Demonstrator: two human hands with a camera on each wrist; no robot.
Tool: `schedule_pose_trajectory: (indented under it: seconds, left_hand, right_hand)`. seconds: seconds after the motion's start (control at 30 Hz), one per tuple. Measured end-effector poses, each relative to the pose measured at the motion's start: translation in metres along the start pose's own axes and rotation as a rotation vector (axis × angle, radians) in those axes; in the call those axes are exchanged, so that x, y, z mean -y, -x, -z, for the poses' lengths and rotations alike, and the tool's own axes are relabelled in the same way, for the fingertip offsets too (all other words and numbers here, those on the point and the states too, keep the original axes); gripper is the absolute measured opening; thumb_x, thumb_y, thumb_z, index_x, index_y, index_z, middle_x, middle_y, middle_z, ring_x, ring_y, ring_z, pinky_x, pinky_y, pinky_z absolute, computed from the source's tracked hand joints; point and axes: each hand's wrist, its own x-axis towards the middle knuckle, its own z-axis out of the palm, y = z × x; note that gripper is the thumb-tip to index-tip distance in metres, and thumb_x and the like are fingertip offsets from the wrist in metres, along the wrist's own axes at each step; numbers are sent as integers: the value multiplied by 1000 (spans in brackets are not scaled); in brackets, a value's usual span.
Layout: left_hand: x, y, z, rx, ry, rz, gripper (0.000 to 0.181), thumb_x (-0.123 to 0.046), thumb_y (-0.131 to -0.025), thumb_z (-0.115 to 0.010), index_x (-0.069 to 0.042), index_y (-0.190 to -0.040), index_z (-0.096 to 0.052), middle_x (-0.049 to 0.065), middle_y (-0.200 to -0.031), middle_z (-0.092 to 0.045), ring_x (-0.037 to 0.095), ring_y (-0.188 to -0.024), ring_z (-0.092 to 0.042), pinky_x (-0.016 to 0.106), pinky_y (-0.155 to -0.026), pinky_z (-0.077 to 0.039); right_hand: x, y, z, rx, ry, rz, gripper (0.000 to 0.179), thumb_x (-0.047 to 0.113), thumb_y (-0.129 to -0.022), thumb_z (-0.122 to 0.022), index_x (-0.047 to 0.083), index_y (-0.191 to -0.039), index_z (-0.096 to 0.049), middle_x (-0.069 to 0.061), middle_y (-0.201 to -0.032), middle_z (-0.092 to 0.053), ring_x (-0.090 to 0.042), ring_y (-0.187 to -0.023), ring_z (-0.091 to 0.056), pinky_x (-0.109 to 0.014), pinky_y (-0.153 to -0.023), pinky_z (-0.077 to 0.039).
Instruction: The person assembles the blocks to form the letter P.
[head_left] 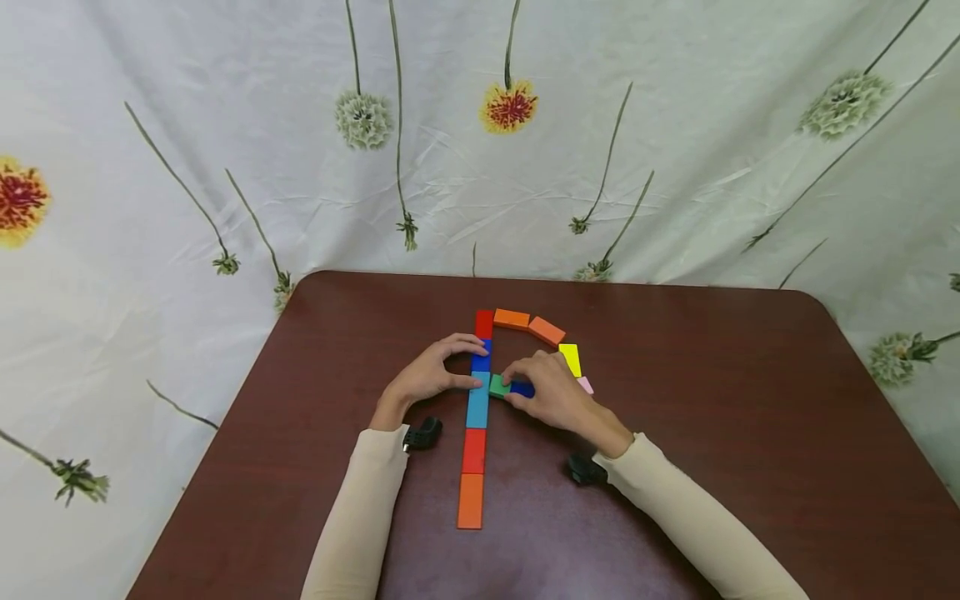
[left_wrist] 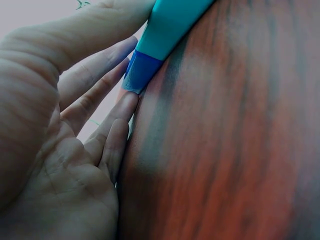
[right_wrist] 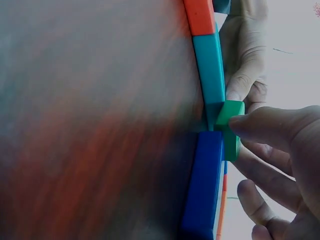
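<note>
A green block point(head_left: 499, 386) is pinched between the thumb and fingers of my right hand point(head_left: 553, 390), beside the column of blocks. Just right of it lies a blue block point(right_wrist: 202, 185), partly covered by that hand in the head view. My left hand point(head_left: 432, 371) rests along the column's left side with fingers spread. Its thumb touches the light blue block point(head_left: 477, 408), and its fingertips reach the dark blue block point(head_left: 481, 360). Above that is a red block point(head_left: 484, 323); below the light blue one come another red block point(head_left: 474, 451) and an orange block point(head_left: 470, 502).
From the column's top, two orange blocks point(head_left: 512, 318), a yellow block point(head_left: 570, 360) and a partly hidden pink block point(head_left: 586, 385) curve rightward. All lie on a dark brown table point(head_left: 712, 375). A flower-printed cloth point(head_left: 450, 167) hangs behind. Each wrist wears a black device point(head_left: 424, 434).
</note>
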Motion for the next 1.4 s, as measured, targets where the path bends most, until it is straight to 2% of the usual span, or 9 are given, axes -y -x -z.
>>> schedule_pose_trajectory:
  seconds: [0.17, 0.53, 0.73, 0.93, 1.27, 1.4]
  left_hand:
    - [25, -10, -2, -5, -17, -4, 47, -12, -87, -79, -3, -131, -65, 12, -149, -47, 35, -140, -39, 56, -116, -34]
    - [27, -9, 0, -11, -37, -18, 44, -20, -86, -81, -12, -128, -68, 5, -146, -50, 29, -138, -42, 52, -114, -38]
    - [26, -9, 0, -1, -41, -18, 44, -20, -86, -81, -14, -128, -68, 4, -146, -49, 29, -139, -42, 52, -115, -38]
    - [26, -9, 0, -1, -10, -16, 45, -20, -86, -81, -11, -128, -68, 6, -146, -49, 30, -139, -41, 53, -115, -37]
    - [28, -9, -1, -7, -12, 9, 48, -11, -87, -79, -4, -132, -64, 12, -150, -45, 35, -141, -38, 55, -116, -35]
    - [27, -8, -1, 0, -14, 10, 48, -12, -87, -79, -5, -132, -64, 11, -150, -45, 34, -141, -38, 55, -116, -35]
  right_hand:
    - [0, 1, -2, 6, 1, -6, 16, 22, -86, -80, 16, -101, -75, 2, -100, -76, -16, -86, -56, -42, -83, -41]
    - [-2, 0, -3, 47, 10, 2, 21, 25, -88, -79, 16, -106, -74, 2, -104, -75, -18, -93, -58, -44, -86, -41]
    - [-3, 6, 3, 51, 26, -61, 33, 27, -83, -83, 15, -112, -72, -1, -111, -74, -21, -97, -58, -46, -87, -41]
    - [-6, 8, 5, 100, 39, -105, 37, 27, -84, -83, 14, -116, -71, -2, -114, -73, -23, -101, -58, -46, -89, -42]
    - [-7, 9, 2, 132, -5, -81, 35, 24, -87, -80, 14, -119, -70, -3, -115, -72, -24, -104, -57, -44, -88, -40]
    - [-7, 10, 2, 133, -14, -68, 35, 24, -87, -80, 14, -119, -70, -3, -115, -72, -24, -104, -57, -44, -87, -39]
